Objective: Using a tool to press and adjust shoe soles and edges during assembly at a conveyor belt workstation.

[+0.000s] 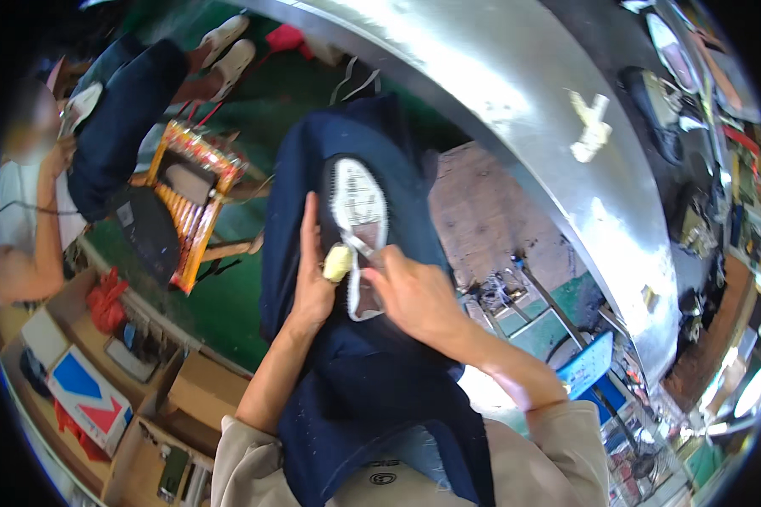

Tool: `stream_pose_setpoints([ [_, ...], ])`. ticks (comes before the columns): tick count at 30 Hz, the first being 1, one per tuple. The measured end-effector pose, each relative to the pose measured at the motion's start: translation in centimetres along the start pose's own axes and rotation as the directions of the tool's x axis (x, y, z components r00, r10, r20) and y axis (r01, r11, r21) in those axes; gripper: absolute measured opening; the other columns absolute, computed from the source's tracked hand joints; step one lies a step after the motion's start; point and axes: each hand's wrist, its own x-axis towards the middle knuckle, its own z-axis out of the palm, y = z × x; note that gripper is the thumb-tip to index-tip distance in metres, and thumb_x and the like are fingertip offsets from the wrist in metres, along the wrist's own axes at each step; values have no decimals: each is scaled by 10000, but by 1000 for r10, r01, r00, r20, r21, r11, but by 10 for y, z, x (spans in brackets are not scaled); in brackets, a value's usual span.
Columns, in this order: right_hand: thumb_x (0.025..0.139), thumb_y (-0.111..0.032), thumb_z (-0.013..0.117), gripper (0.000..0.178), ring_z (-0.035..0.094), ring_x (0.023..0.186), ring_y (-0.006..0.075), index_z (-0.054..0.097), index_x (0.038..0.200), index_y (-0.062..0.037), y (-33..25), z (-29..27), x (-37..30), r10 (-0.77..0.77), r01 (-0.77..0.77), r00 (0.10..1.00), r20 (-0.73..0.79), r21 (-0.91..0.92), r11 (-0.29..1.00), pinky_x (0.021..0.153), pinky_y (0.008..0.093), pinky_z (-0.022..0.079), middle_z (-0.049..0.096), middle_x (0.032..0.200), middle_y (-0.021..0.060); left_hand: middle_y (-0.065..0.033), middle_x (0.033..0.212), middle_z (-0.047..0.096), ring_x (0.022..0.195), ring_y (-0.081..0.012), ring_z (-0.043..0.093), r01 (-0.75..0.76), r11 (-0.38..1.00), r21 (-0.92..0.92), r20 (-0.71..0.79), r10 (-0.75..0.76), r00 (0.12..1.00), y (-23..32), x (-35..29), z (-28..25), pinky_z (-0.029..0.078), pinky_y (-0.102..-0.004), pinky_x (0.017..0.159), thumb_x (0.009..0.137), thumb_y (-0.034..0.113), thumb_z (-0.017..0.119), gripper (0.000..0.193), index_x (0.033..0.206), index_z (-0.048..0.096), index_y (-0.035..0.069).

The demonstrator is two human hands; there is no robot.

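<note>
One shoe [360, 190], sole up: my right fingers [391, 264] pinch what looks like a thin tool [358, 245]; left fingers [309, 226] lie straight alongside.

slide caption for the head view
Left hand alongside a partly white shoe sole, right hand over it, above a dark blue apron.

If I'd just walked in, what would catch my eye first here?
Probably the upturned white and brownish shoe sole in mid-picture, over dark blue cloth, with the bare left hand along its side and the bare right hand upon it. Then the pale yellow wrapping on the left thumb, and the shiny, silvery curved metal surface sweeping across the upper right.
</note>
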Motion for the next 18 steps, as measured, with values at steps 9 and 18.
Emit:
stream_pose_setpoints([
  [9, 1024, -254, 635, 249, 710, 694, 353, 575, 1110, -28, 4, -52, -5, -139, 139, 990, -3, 43, 989, 645, 413, 564, 717, 829, 163, -283, 1480, 460, 1373, -384, 487, -201, 839, 505, -48, 260, 964, 10, -13, 16, 388, -424, 1151, 966, 214, 735, 939, 1641, 129, -27],
  [18, 980, -202, 683, 198, 709, 679, 357, 587, 1069, -53, 20, -43, 9, -275, 323, 942, 193, -288, 901, 576, 453, 540, 703, 773, 115, -287, 1708, 56, 1576, -447, 162, -335, 762, 554, 263, 221, 939, 4, -32, -9, 257, -442, 1252, 995, 245, 666, 923, 1666, 65, 44],
])
